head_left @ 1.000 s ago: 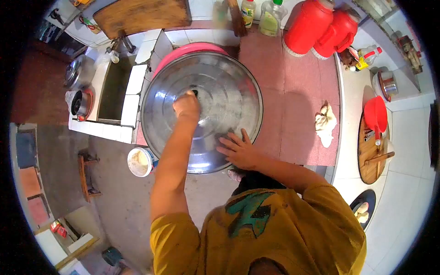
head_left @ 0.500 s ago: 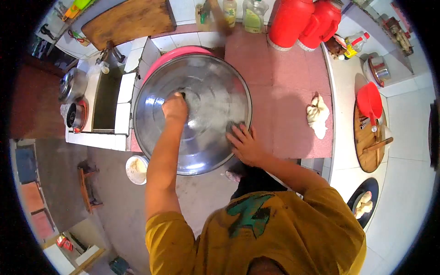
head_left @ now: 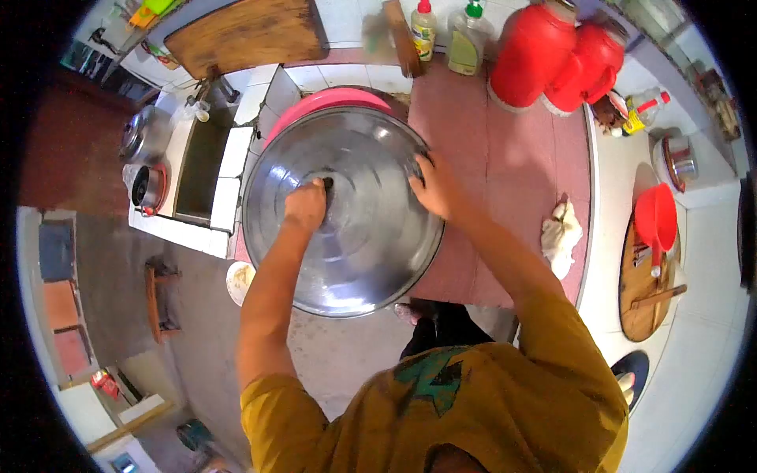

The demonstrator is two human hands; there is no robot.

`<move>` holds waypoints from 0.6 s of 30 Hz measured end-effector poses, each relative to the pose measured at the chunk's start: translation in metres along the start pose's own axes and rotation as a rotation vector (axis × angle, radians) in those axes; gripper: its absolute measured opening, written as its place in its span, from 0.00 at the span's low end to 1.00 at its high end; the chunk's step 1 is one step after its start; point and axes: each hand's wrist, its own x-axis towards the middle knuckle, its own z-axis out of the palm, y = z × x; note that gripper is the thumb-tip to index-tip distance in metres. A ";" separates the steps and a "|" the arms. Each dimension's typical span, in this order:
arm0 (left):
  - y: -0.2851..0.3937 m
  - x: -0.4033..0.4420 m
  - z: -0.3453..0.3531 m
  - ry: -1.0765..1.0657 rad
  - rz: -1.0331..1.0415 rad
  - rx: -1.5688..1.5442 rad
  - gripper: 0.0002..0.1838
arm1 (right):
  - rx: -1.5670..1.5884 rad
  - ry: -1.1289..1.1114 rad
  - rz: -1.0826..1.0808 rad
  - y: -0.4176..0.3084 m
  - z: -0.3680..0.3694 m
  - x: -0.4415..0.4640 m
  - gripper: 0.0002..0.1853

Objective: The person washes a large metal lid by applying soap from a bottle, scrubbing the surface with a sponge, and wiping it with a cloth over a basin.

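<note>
Shifted since the earlier frame: the right grip (head_left: pixel 435 189), formerly on the near right part of the metal lid (head_left: pixel 363 244), now lies farther from the body, at the lid's far right edge. Its fingers are slightly apart and touch the lid; whether anything lies beneath them cannot be told. The left grip (head_left: pixel 306 205) remains near the lid's middle, closed on the dark handle (head_left: pixel 329 186). The broad, round lid extends beneath and around both grips, most of it nearer the body than the right one. Beyond both grips, the rim of a pink basin (head_left: pixel 331 98) shows past the lid's far edge. To the right of the right grip runs a reddish surface (head_left: pixel 493 213), bearing a crumpled white cloth (head_left: pixel 561 236) near its right border. Farther beyond the right grip stand two red flasks (head_left: pixel 530 59), with two bottles (head_left: pixel 468 43) and a brush (head_left: pixel 405 43) to their left. To the left of the left grip is a tiled sink (head_left: pixel 206 165); a wooden board (head_left: pixel 244 38) leans beyond it. Nearer the body than the left grip, and to its left, a pale tub (head_left: pixel 238 282) is partly hidden by the left forearm (head_left: pixel 266 323). Well to the right of the right grip, a red dipper (head_left: pixel 656 217) overlaps a round board (head_left: pixel 635 303).
</note>
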 end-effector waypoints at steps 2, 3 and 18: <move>-0.005 -0.011 0.003 -0.006 0.076 0.034 0.11 | 0.104 -0.076 0.002 -0.005 -0.021 -0.045 0.34; -0.007 -0.017 0.000 -0.006 0.121 0.047 0.11 | 0.157 -0.124 0.005 -0.009 -0.028 -0.064 0.35; 0.067 -0.022 0.030 0.593 -0.324 -0.112 0.08 | 0.000 -0.131 -0.038 -0.003 -0.007 -0.040 0.33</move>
